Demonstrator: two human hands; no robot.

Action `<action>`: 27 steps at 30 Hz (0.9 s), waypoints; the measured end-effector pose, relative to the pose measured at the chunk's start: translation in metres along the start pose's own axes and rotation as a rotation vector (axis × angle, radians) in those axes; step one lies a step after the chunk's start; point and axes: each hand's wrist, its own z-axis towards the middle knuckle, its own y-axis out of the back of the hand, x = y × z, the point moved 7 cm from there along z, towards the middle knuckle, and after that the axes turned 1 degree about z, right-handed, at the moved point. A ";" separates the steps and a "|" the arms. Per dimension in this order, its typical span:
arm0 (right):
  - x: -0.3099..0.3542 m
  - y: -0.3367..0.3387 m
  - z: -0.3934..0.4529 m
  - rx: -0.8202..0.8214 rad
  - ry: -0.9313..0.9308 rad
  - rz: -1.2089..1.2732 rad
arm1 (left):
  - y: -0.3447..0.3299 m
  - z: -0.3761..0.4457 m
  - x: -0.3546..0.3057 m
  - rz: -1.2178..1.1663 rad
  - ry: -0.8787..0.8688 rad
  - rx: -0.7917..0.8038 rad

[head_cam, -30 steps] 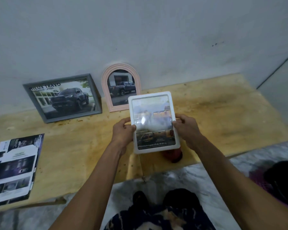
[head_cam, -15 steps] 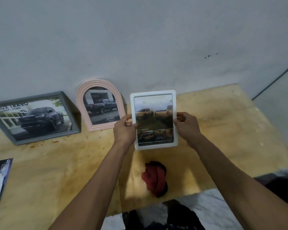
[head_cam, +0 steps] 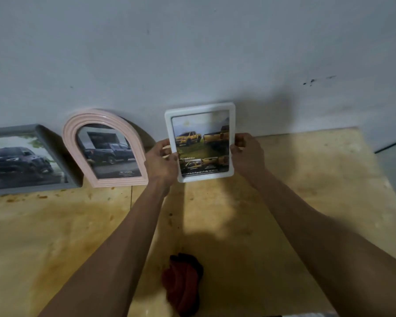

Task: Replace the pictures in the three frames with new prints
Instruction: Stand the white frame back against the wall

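Wood counter (head_cam: 306, 202) against wall (head_cam: 192, 42). Grey frame (head_cam: 55, 156) and pink arched frame (head_cam: 71, 133) lean on wall at left. White frame (head_cam: 200, 107) upright at wall, both side edges gripped: left hand (head_cam: 161, 162), right hand (head_cam: 247, 154), fingers curled round it. Red cloth (head_cam: 182, 282) near front edge.

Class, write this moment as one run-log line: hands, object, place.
left hand and right hand: grip white frame by its sides | frame: upright, near wall, right of pink arched frame | grey frame: leaning far left

Bare table (head_cam: 306, 179) right of white frame (head_cam: 200, 106); pink frame (head_cam: 69, 133) crowds left.
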 end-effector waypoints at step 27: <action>-0.017 -0.024 0.024 -0.004 0.057 0.000 | -0.007 0.014 0.010 0.009 -0.005 -0.038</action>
